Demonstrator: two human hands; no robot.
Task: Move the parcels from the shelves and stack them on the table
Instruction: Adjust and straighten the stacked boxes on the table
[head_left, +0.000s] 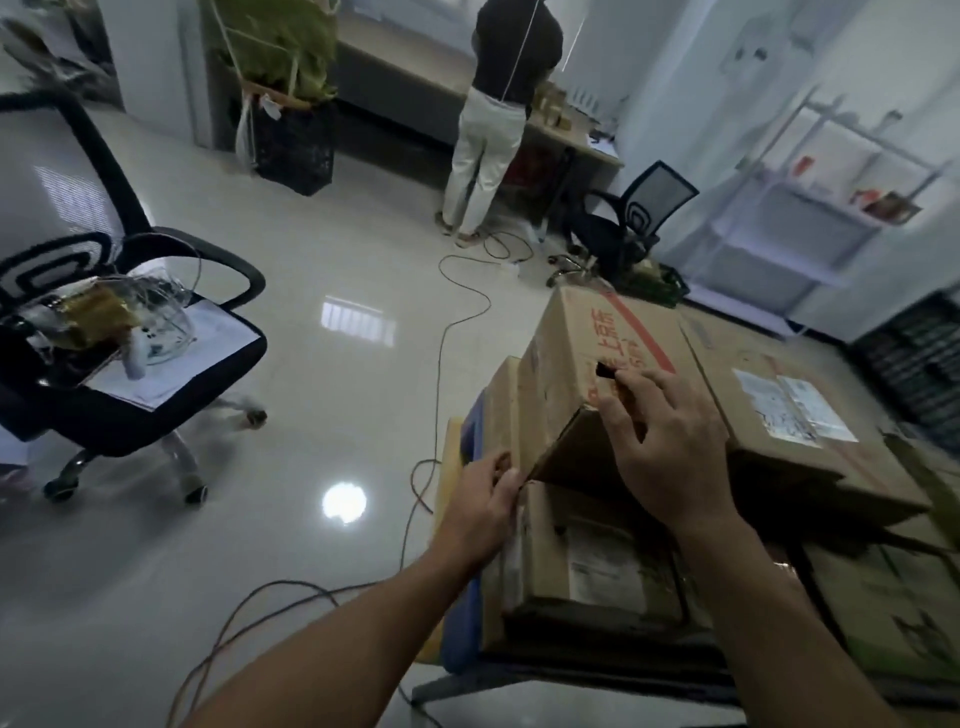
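now, a tilted brown cardboard parcel with red print (597, 332) is pressed by the spread right hand (670, 441), its lower edge pinched by the left hand (483, 499).

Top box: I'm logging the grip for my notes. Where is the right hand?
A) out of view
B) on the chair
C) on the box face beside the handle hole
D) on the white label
C: the right hand lies with spread fingers on the top box, beside its dark handle hole.
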